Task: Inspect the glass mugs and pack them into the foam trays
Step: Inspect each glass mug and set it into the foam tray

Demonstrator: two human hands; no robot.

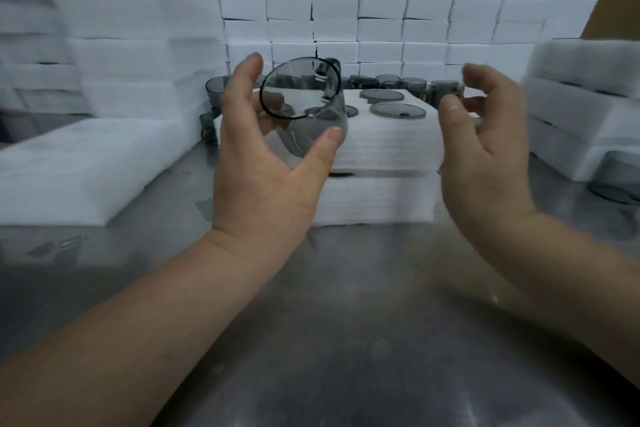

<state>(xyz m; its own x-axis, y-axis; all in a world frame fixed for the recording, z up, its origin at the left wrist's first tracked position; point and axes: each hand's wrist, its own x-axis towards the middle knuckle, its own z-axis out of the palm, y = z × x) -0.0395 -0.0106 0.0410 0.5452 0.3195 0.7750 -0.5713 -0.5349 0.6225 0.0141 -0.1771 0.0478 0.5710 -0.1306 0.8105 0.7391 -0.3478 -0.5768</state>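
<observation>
The left hand (263, 163) grips a smoky grey glass mug (311, 114), thumb and fingers curled round its body, the mug tilted with its mouth toward the camera. At its 3 o'clock the right hand (485, 156) hovers, blurred, fingers loosely curled and holding nothing. At 12 o'clock beyond, stacked foam trays (381, 156) on the steel table (346, 322) hold more mugs (397, 110).

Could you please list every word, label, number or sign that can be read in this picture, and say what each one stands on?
None: no text can be read anywhere in this view.
The mug in the left hand shows no print or logo.
The foam trays, the white blocks stacked behind and the table are plain.
The edges of the view are blurred, so small marks there could not be told.
</observation>
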